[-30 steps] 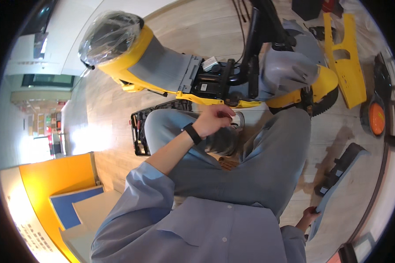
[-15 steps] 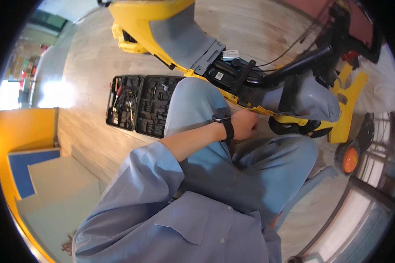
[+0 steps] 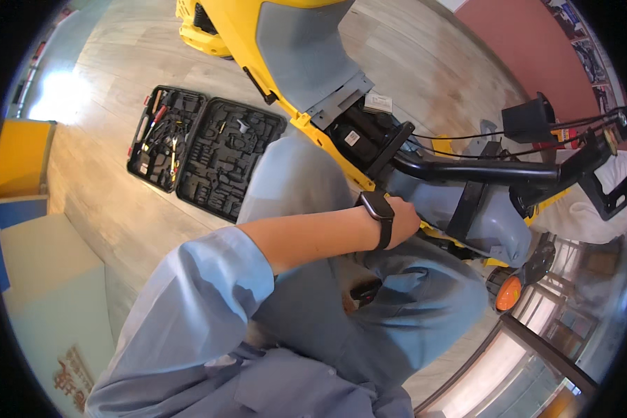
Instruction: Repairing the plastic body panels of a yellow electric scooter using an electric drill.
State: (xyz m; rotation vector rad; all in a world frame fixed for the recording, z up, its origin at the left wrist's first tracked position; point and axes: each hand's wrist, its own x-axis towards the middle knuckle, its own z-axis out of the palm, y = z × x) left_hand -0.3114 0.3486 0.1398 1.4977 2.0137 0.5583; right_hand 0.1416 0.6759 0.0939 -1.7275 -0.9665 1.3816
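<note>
My left hand [image 3: 404, 219], below a black wristwatch [image 3: 377, 209], is at the near lower edge of a yellow and grey scooter body [image 3: 313, 136]. Its back faces up and the fingers curl away under it; what they hold, if anything, is hidden. The scooter's black frame tube [image 3: 481, 171] and a grey plastic panel [image 3: 498, 216] lie just beyond the hand. My right hand is not visible. Between my legs a small dark object [image 3: 364, 291] shows partly, too hidden to name.
An open black tool case [image 3: 223, 157] with several tools lies on the floor to the left. A small silver box [image 3: 378, 103] sits on the scooter frame. Black cables [image 3: 481, 143] run to the handlebar end. An orange light [image 3: 508, 294] is at the right, near a window.
My view has turned, so the tool case appears further left and the handlebar end lower. My left hand has moved right and slightly down in view, closer against the scooter's edge.
</note>
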